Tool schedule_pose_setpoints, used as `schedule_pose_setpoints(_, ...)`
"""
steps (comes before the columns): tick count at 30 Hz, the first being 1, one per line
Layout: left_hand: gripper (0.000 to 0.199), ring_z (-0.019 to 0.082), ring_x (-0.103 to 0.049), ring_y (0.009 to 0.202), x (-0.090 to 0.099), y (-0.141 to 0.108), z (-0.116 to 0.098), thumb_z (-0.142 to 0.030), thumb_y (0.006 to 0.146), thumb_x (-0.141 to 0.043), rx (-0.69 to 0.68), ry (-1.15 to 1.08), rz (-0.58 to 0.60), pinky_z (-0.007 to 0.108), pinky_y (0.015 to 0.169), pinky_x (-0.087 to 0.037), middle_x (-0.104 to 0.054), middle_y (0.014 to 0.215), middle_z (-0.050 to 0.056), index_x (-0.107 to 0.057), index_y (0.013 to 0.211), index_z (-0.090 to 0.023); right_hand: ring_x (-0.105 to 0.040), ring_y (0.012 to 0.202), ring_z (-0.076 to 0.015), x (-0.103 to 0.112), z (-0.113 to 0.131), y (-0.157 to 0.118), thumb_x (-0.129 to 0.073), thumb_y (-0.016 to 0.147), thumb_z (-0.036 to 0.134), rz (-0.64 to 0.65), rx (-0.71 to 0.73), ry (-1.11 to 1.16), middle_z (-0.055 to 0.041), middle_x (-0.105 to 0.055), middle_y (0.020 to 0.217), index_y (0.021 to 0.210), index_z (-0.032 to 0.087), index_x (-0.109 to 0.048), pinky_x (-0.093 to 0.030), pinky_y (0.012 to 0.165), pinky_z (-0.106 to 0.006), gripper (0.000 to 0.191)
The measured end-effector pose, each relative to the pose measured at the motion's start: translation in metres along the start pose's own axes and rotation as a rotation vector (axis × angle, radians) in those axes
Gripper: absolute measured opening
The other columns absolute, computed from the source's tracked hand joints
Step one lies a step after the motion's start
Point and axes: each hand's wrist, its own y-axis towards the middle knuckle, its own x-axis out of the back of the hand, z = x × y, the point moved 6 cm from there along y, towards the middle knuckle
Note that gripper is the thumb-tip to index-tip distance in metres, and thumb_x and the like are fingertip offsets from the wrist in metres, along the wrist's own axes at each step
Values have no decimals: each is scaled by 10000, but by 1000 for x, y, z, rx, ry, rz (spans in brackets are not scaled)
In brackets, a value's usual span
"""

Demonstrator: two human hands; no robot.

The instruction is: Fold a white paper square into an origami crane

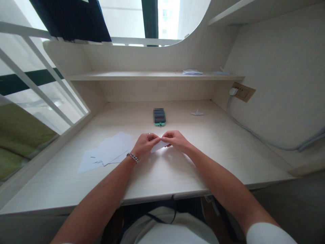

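Note:
Between my two hands is a small piece of white paper, seemingly folded, held just above the desk. My left hand, with a ring and a chain bracelet at the wrist, pinches its upper left part. Thumb and fingers of my right hand close on the upper right part, and both thumb tips nearly meet at the top. The fingers partly cover the paper, so its full shape is hidden. To the left of my left hand lie loose white paper sheets, spread over one another.
Beyond my hands a phone in a green case lies on the desk. A folded paper crane sits to its right. Papers rest on the shelf. A cable runs from the wall socket along the right.

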Motion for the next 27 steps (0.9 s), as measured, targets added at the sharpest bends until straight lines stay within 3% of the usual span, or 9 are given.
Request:
schedule_pose_setpoints(5, 266, 116, -523, 559, -2, 1, -2, -405, 750, -658, -34, 54, -26, 223, 505, -363, -661, 639, 24, -707, 707, -147, -575, 528, -106, 2, -1, 5, -686, 752, 262, -35, 61, -151, -1, -618, 584, 706, 141, -667, -437, 493, -201, 130)
schedule_pose_setpoints(14, 274, 99, -481, 514, 16, 4, 4, -411, 665, -714, 47, -114, -109, 227, 483, -338, -619, 588, 6, -672, 667, -140, -592, 532, -95, 10, 2, 1, -659, 798, 257, 82, 6, -118, -28, -665, 599, 703, 129, -648, -476, 529, -195, 160)
schedule_pose_setpoints(21, 337, 96, -498, 514, 31, 3, 6, -441, 608, -778, 105, -216, -217, 224, 489, -354, -631, 596, 14, -681, 683, -127, -600, 532, -99, 34, 3, 2, -716, 769, 291, -46, -31, -52, -44, -683, 629, 684, 133, -637, -482, 529, -212, 196)
schedule_pose_setpoints(27, 350, 103, -489, 520, 21, 2, 2, -468, 625, -764, 65, -193, -156, 230, 485, -336, -627, 596, 17, -681, 674, -132, -627, 580, -112, 13, 7, -2, -708, 786, 383, 34, 3, -28, -51, -700, 685, 756, 135, -657, -502, 556, -222, 254)
